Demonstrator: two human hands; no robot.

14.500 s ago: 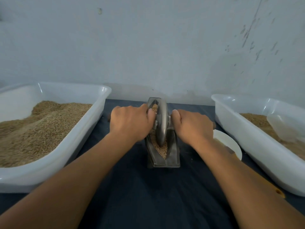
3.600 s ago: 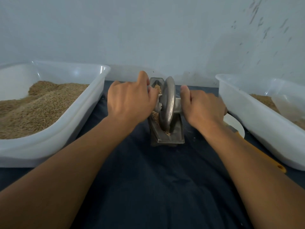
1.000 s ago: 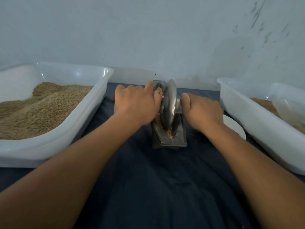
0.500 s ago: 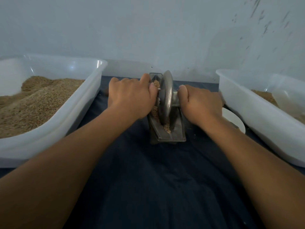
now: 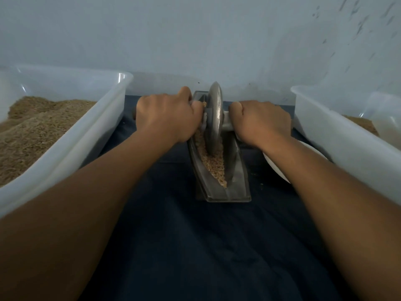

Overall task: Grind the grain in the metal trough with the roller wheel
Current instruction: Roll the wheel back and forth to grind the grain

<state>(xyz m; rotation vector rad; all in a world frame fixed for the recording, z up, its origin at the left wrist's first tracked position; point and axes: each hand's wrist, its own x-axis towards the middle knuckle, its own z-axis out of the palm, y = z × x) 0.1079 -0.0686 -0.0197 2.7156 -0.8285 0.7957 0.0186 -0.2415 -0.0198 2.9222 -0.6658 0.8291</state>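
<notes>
1. The roller wheel [image 5: 214,118] is stood upright in the metal trough [image 5: 223,170], on the grain [image 5: 213,161], mid-tabletop [image 5: 195,246]
2. Its axle handles are gripped by the left hand [image 5: 167,118] and right hand [image 5: 260,122], fingers curled round
3. No readable writing is seen

Both hands, left [image 5: 167,118] and right [image 5: 260,122], hide the wheel's handles; the right forearm covers most of the white dish [image 5: 275,166]; both bins run off-frame.
</notes>
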